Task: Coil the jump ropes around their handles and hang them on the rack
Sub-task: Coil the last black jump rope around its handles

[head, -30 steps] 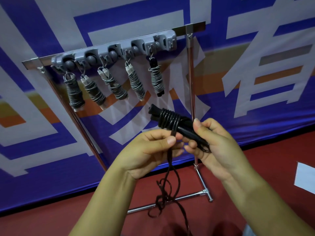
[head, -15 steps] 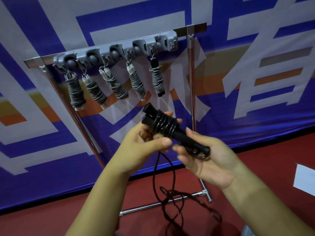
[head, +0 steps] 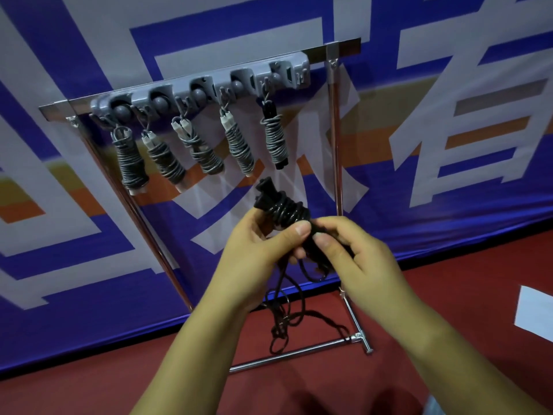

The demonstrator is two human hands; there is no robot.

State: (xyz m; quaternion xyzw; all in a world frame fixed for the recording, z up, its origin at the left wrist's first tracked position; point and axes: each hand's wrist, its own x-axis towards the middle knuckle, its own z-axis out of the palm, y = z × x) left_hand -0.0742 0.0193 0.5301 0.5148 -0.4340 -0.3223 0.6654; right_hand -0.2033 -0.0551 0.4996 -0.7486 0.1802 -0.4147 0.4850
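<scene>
A black jump rope [head: 282, 209] has its cord partly coiled around its paired handles, which point up and to the left. My left hand [head: 257, 256] grips the handles from below, thumb across the coils. My right hand [head: 359, 259] pinches the cord at the lower end of the handles. The loose remainder of the cord [head: 287, 319] hangs down in tangled loops to the floor. Behind, a metal rack [head: 335, 145] carries a grey hook bar [head: 209, 88] with several coiled grey ropes [head: 236, 148] hanging from it.
A blue, white and orange banner [head: 449, 130] covers the wall behind the rack. The floor [head: 449, 295] is red, with the rack's foot bar [head: 299, 351] lying across it. A white sheet [head: 535, 313] lies at the right edge.
The handles have tilted further upright and moved slightly right. My right hand has come over the lower end of the handles, and the hanging cord has swung and shortened.
</scene>
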